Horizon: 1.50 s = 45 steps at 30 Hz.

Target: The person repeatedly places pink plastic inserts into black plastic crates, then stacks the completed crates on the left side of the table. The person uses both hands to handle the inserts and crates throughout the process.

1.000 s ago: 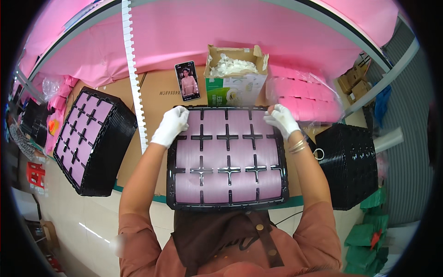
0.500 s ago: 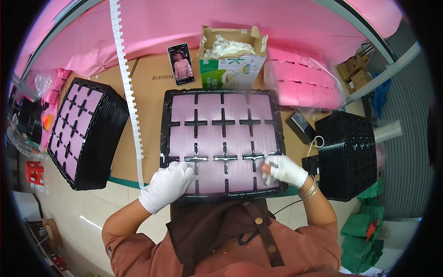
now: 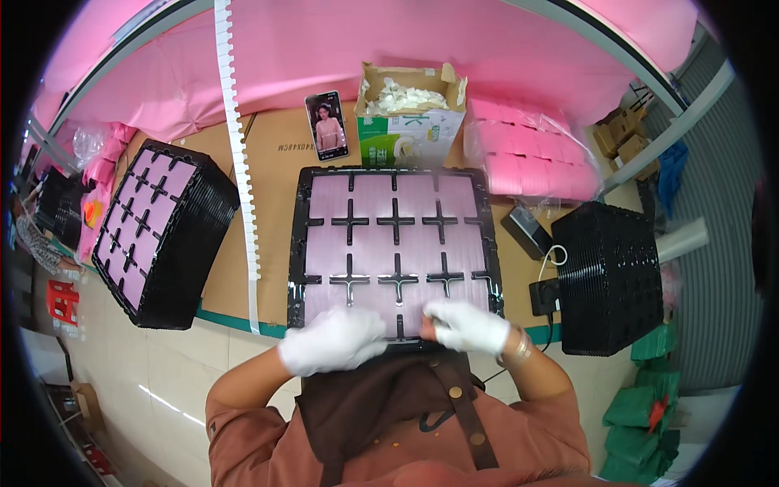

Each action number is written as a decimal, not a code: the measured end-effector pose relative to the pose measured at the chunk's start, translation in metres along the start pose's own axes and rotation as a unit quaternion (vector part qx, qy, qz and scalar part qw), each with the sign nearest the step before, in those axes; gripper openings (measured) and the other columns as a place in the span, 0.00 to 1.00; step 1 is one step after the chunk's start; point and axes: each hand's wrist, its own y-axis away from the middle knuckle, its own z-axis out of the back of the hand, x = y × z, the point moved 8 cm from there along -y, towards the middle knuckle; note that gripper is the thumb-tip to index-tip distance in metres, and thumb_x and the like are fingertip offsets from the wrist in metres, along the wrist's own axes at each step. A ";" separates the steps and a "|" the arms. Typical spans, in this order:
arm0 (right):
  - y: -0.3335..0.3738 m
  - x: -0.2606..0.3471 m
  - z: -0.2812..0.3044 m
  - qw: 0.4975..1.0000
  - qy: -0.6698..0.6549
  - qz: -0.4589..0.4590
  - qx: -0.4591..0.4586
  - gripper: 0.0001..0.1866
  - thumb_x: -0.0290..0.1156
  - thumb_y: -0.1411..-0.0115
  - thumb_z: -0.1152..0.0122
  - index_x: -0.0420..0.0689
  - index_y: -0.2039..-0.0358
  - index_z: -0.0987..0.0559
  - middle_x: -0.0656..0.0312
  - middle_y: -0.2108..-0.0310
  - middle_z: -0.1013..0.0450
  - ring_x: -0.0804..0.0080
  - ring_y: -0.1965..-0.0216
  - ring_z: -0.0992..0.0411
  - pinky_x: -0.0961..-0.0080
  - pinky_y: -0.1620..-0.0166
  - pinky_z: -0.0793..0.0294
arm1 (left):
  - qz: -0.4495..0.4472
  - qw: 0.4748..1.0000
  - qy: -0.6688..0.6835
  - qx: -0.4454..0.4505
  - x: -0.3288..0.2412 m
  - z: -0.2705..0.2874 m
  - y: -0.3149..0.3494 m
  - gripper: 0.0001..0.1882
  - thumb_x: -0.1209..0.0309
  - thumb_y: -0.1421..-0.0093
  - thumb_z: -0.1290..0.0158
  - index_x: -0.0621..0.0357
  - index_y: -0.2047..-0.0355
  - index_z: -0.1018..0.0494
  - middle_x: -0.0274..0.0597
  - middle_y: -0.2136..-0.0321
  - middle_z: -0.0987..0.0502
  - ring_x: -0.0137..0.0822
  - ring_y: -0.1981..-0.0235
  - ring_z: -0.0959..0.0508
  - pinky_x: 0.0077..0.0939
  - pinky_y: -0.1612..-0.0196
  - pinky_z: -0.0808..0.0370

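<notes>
the black tray with lilac panels (image 3: 396,235) lies mostly forward of the left hand (image 3: 334,341) and right hand (image 3: 468,327), its longer side going left to right. both are curled at its near edge; whether gripping, i cannot tell.

The tray (image 3: 395,221) looks glossy plastic; the gloves (image 3: 469,328), matt cloth; the table covering (image 3: 276,207), cardboard.

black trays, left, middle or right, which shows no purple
The far-right stack: only black shows on it, while the left stack and middle tray show purple.
</notes>
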 end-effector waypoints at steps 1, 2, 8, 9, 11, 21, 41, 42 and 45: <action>0.018 0.000 0.009 0.999 -0.023 0.001 -0.036 0.10 0.34 0.37 0.40 0.40 0.63 0.24 0.59 0.78 0.29 0.78 0.76 0.29 0.74 0.71 0.28 | -0.100 0.982 0.082 -0.137 -0.005 0.018 0.025 0.10 0.66 0.40 0.44 0.59 0.62 0.26 0.47 0.67 0.26 0.48 0.64 0.22 0.41 0.62 0.24; 0.035 -0.005 0.018 0.997 -0.044 0.004 -0.069 0.10 0.33 0.38 0.40 0.40 0.62 0.23 0.59 0.76 0.28 0.79 0.73 0.29 0.76 0.69 0.28 | -0.051 0.968 0.093 -0.226 0.013 0.031 0.042 0.11 0.68 0.40 0.44 0.60 0.61 0.26 0.49 0.66 0.25 0.50 0.62 0.23 0.41 0.60 0.24; 0.094 -0.111 0.089 0.867 0.119 -0.098 -0.473 0.19 0.39 0.38 0.40 0.33 0.58 0.22 0.46 0.65 0.24 0.49 0.61 0.25 0.66 0.55 0.27 | 0.266 0.778 0.236 -0.518 0.122 0.006 0.118 0.16 0.71 0.37 0.46 0.67 0.52 0.27 0.56 0.64 0.25 0.52 0.61 0.23 0.39 0.58 0.26; 0.084 -0.126 0.082 0.886 0.095 -0.044 -0.451 0.20 0.41 0.37 0.40 0.33 0.60 0.21 0.45 0.66 0.25 0.48 0.62 0.26 0.65 0.56 0.28 | 0.288 0.790 0.193 -0.506 0.119 0.010 0.119 0.16 0.71 0.38 0.46 0.68 0.53 0.26 0.55 0.64 0.24 0.51 0.62 0.23 0.38 0.58 0.26; 0.078 -0.124 0.076 0.889 0.045 -0.045 -0.454 0.20 0.42 0.35 0.43 0.33 0.62 0.21 0.45 0.66 0.25 0.47 0.62 0.26 0.64 0.56 0.28 | 0.314 0.783 0.142 -0.518 0.107 0.017 0.115 0.14 0.70 0.38 0.45 0.68 0.56 0.25 0.54 0.66 0.24 0.50 0.65 0.22 0.37 0.60 0.26; 0.098 -0.078 0.074 0.859 0.110 0.050 -0.497 0.41 0.66 0.34 0.60 0.31 0.60 0.23 0.53 0.69 0.32 0.63 0.66 0.33 0.69 0.61 0.34 | 0.172 0.700 0.324 -0.613 0.080 0.008 0.143 0.32 0.69 0.46 0.33 0.59 0.46 0.39 0.40 0.55 0.28 0.29 0.53 0.27 0.28 0.47 0.29; 0.034 -0.001 0.026 0.904 0.031 0.180 -0.388 0.27 0.53 0.33 0.47 0.36 0.59 0.20 0.55 0.63 0.25 0.71 0.69 0.25 0.76 0.62 0.27 | 0.374 0.398 0.335 -0.768 0.269 -0.019 0.491 0.24 0.73 0.42 0.47 0.68 0.45 0.32 0.41 0.58 0.22 0.30 0.63 0.22 0.24 0.56 0.24; 0.034 -0.005 0.024 0.906 0.026 0.172 -0.386 0.25 0.50 0.34 0.46 0.37 0.60 0.20 0.55 0.63 0.25 0.67 0.67 0.25 0.74 0.62 0.27 | 0.403 0.394 0.325 -0.759 0.277 -0.026 0.489 0.25 0.72 0.42 0.46 0.68 0.45 0.32 0.41 0.59 0.22 0.30 0.63 0.22 0.24 0.57 0.24; 0.034 -0.005 0.014 0.908 0.042 0.163 -0.384 0.17 0.43 0.35 0.41 0.40 0.62 0.19 0.55 0.64 0.24 0.60 0.64 0.24 0.70 0.60 0.27 | 0.349 0.383 0.330 -0.789 0.290 -0.027 0.485 0.25 0.71 0.41 0.46 0.69 0.44 0.33 0.45 0.57 0.23 0.32 0.61 0.22 0.26 0.55 0.24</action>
